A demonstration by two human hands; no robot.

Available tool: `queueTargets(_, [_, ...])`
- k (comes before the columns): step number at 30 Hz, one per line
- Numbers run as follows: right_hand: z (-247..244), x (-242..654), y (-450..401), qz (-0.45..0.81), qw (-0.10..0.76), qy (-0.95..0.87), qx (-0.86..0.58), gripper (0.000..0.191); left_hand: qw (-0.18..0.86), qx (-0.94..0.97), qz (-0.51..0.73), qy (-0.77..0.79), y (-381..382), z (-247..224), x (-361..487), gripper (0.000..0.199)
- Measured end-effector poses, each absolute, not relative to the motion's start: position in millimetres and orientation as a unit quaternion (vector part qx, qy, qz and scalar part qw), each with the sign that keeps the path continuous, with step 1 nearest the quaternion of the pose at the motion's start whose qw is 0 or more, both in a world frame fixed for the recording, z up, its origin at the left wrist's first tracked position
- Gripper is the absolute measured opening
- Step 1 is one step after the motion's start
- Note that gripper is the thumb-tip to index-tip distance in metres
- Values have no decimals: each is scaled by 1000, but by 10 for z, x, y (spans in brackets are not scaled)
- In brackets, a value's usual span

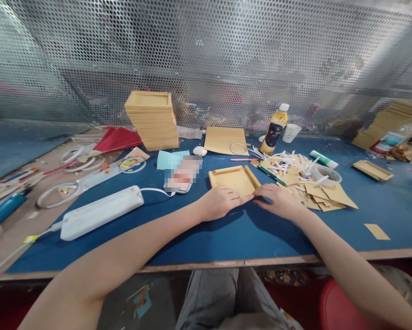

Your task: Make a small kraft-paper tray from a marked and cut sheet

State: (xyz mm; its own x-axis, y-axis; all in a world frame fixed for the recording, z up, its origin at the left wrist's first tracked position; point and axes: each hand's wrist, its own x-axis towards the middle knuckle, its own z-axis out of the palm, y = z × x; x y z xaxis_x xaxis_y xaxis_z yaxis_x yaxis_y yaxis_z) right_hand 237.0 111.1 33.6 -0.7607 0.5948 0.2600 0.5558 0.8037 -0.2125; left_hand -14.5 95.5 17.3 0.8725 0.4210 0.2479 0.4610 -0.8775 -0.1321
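A shallow tan cardboard tray (234,180) with raised edges lies on the blue tabletop in front of me. My left hand (220,201) presses on its near edge, fingers together and pointing toward the near right corner. At that corner my right hand (274,198) grips the tray's edge with curled fingers. The two hands' fingertips nearly meet there, and they cover much of the near side. To the right of the tray are tan paper scraps (330,195), white strips and a green pen (271,175).
A stack of trays (154,126) stands at the back left, near a white power strip (101,213) and a phone. At the back right are a drink bottle (274,130), a paper cup (291,133), a glue tube (323,159) and a round tub (326,175).
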Motion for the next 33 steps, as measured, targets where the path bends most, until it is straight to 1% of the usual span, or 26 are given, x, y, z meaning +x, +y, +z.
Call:
queueTargets(2, [281, 2389, 1111, 54, 152, -940, -302, 19, 115, -959, -105, -235, 962, 174, -154, 45])
queueTargets(6, [248, 2380, 1066, 31, 145, -945, -292, 21, 114, -951, -109, -266, 962, 180, -141, 25])
queueTargets(10, [275, 2299, 987, 16, 128, -949, -288, 15, 97, -950, -102, -279, 906, 212, -90, 36])
queueTargets(13, [282, 2266, 957, 20, 126, -950, -285, 12, 80, -950, -94, -286, 858, 229, -55, 32])
queueTargets(17, [249, 2282, 987, 63, 150, -946, -281, 15, 45, -938, -105, -327, 862, 219, -51, 29])
queueTargets(21, [205, 2304, 1063, 158, 197, -907, -338, 21, -13, -915, -137, -380, 946, 186, -88, 28])
queueTargets(24, [180, 2301, 1115, 218, 209, -868, -394, 23, -46, -896, -161, -411, 1005, 157, -109, 31])
queueTargets(30, [149, 2278, 1166, 243, 228, -822, -462, 24, -74, -872, -203, -439, 1069, 112, -114, 28])
queueTargets(33, [154, 2277, 1170, 253, 227, -813, -473, 26, -83, -865, -210, -448, 1100, 97, -123, 35])
